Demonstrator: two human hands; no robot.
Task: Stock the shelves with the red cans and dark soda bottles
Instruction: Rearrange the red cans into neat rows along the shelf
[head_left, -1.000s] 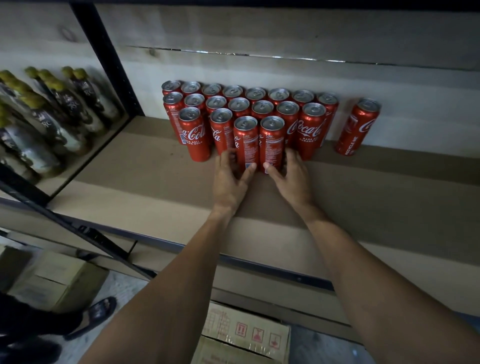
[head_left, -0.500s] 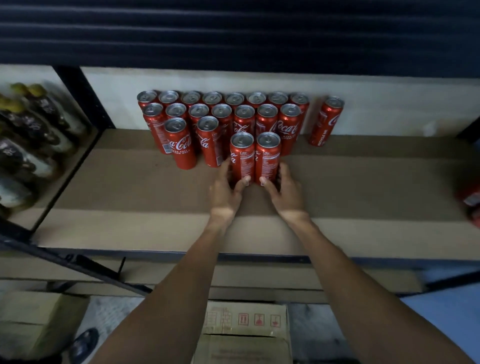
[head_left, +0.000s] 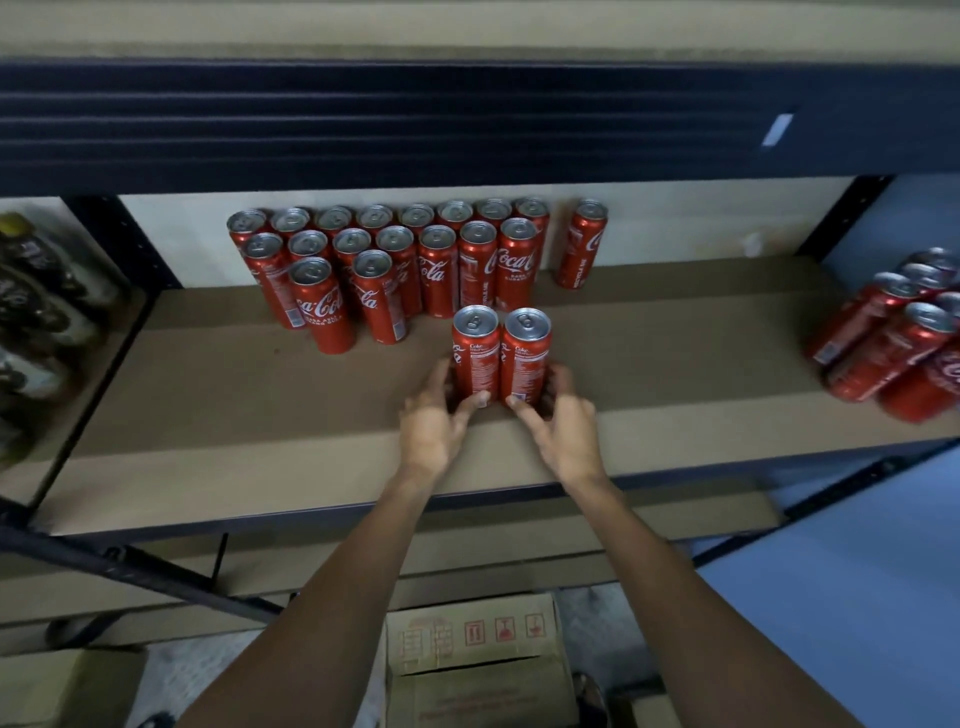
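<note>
Centre frame: left hand (head_left: 434, 415) grips one red can (head_left: 475, 358), right hand (head_left: 566, 423) a second can (head_left: 524, 364), seemingly touching; an uneven shove could topple both.

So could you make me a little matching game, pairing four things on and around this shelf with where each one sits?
Things:
1. two front cans
2. lone can
3. dark soda bottles
4. cardboard box

Places:
A. on the floor below the shelf
B. in the next bay to the left
C. gripped between the left hand and the right hand
D. by the back wall, just right of the big group of cans

Pairs: 1-C, 2-D, 3-B, 4-A.
</note>
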